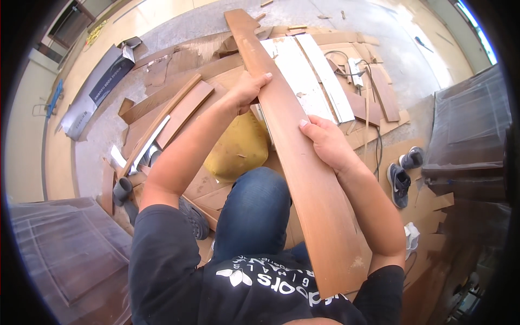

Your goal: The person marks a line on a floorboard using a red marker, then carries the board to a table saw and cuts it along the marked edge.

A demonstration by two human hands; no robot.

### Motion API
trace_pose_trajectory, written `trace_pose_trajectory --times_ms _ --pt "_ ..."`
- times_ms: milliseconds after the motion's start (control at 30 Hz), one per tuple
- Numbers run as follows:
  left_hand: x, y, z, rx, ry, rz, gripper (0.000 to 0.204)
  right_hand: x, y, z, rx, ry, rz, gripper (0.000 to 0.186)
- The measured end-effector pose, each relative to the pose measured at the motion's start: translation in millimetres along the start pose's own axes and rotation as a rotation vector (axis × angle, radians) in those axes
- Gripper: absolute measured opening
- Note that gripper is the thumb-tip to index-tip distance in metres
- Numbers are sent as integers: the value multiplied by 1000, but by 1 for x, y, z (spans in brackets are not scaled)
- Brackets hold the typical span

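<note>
A long brown wooden floorboard [295, 141] lies slantwise across my body, its near end by my chest and its far end beyond the work area. A notch shows at that far end. My left hand [250, 91] grips the board's left edge, thumb on top and fingers hidden beneath. Lower down, my right hand [326, 140] is closed round the right edge, thumb also on the face. Under the board sits a yellow cushion-like bundle [238, 147] in front of my knee. White boards [300, 70] lie just past my hands, partly covered by the floorboard.
Cut planks [185, 115] and cardboard [216, 189] litter the floor. A long open carton [100, 92] rests at the left. Dark cables run by a white power strip [356, 73]. Shoes [400, 184] stand at the right, near plastic-covered furniture [466, 130]; more covered furniture [65, 249] is lower left.
</note>
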State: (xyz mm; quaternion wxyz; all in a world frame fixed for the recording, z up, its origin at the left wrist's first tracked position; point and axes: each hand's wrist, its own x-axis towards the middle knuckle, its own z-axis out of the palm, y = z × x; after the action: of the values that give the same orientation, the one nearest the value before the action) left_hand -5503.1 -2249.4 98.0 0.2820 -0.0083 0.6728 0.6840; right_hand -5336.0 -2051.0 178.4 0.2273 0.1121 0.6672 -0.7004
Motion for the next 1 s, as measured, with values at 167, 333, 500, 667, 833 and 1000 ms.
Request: trace_pose_trajectory --times_ms 167,333,500,667,833,1000 --pt "-19 -12 -17 -15 5 46 43 17 36 60 -18 150 -83 33" --pt "3 21 -76 387 50 -358 55 49 9 134 44 205 9 40" --pt "-6 13 -68 750 340 -110 72 101 62 169 -304 175 -208 18" --pt "-37 -32 -125 1096 481 92 63 22 30 172 -669 -251 -62 58" --pt "-102 -59 -110 1092 388 224 45 17 57 38 -324 127 -220 52" --pt "-123 -121 -132 866 415 147 53 18 80 -120 -32 572 -116 42"
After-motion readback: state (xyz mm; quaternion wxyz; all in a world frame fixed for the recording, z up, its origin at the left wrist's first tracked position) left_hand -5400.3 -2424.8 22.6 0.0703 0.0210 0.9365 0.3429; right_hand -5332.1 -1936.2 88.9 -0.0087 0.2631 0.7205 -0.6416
